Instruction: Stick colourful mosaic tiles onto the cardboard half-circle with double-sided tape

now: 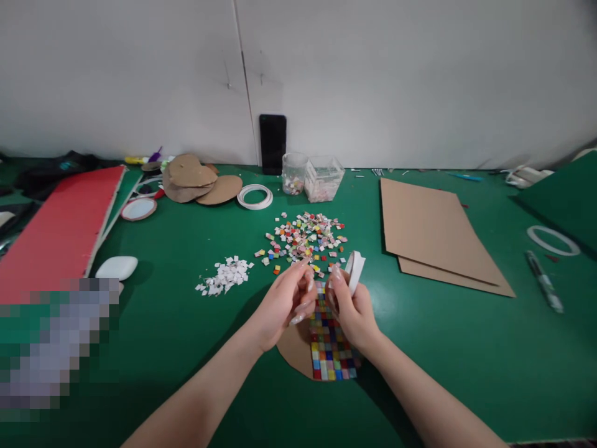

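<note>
My right hand [353, 309] is closed on a narrow roll of white tape [356, 274], which stands up from between its fingers. Beside it, my left hand [286, 302] has its fingers curled, thumb and forefinger together; anything in that pinch is too small to make out. Under both hands lies a rounded piece of cardboard [295, 354], its left part bare. Rows of small coloured mosaic tiles [330, 351] cover its right part, partly hidden by my right hand. Just beyond my fingertips spreads a pile of loose coloured tiles [305, 236].
White paper squares [226, 275] lie left of the tiles. Behind are a tape roll [255, 196], clear containers [323, 179] and a leaning phone [273, 143]. Cardboard sheets [429, 230] and a marker [545, 282] lie right; a red board [60, 230] is left.
</note>
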`<act>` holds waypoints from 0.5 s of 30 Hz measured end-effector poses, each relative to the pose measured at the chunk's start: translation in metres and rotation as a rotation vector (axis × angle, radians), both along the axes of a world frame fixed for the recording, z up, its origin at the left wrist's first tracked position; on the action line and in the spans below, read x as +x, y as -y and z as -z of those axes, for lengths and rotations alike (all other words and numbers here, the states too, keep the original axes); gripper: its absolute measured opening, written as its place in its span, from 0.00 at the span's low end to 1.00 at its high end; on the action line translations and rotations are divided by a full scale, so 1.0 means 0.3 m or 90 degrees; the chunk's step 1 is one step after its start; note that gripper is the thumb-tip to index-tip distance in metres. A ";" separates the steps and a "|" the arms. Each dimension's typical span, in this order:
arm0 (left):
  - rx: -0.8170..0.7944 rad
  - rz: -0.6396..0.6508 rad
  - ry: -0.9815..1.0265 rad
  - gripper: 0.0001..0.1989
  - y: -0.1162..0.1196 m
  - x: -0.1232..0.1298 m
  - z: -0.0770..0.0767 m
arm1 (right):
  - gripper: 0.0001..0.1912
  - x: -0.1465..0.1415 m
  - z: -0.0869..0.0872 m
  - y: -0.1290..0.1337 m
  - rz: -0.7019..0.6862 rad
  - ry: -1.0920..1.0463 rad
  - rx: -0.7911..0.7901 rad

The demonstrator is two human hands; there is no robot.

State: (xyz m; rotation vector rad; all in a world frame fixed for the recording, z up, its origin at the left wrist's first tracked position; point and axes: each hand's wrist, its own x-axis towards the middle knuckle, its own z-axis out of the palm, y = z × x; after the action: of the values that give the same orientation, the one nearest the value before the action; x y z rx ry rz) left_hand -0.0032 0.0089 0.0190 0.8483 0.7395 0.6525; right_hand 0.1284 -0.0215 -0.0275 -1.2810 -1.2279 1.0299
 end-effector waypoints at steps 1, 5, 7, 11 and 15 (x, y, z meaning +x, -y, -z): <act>-0.009 0.013 0.000 0.16 -0.001 0.002 0.000 | 0.20 0.000 0.000 0.000 -0.001 0.007 0.001; -0.016 0.026 0.011 0.17 0.005 0.009 -0.001 | 0.20 0.004 0.002 -0.001 0.003 0.029 0.007; -0.004 0.023 0.003 0.16 0.009 0.009 -0.003 | 0.20 0.006 0.003 -0.003 0.014 0.028 0.011; 0.005 0.026 -0.021 0.14 0.012 0.004 -0.003 | 0.19 0.006 0.003 -0.006 0.027 0.018 0.024; 0.003 0.025 0.017 0.14 0.014 -0.002 0.002 | 0.19 0.006 -0.005 -0.005 0.024 0.038 0.037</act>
State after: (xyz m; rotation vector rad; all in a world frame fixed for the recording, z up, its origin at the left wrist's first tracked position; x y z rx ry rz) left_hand -0.0039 0.0048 0.0185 0.8544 0.6966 0.6297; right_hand 0.1303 -0.0199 -0.0262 -1.2925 -1.2648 0.9287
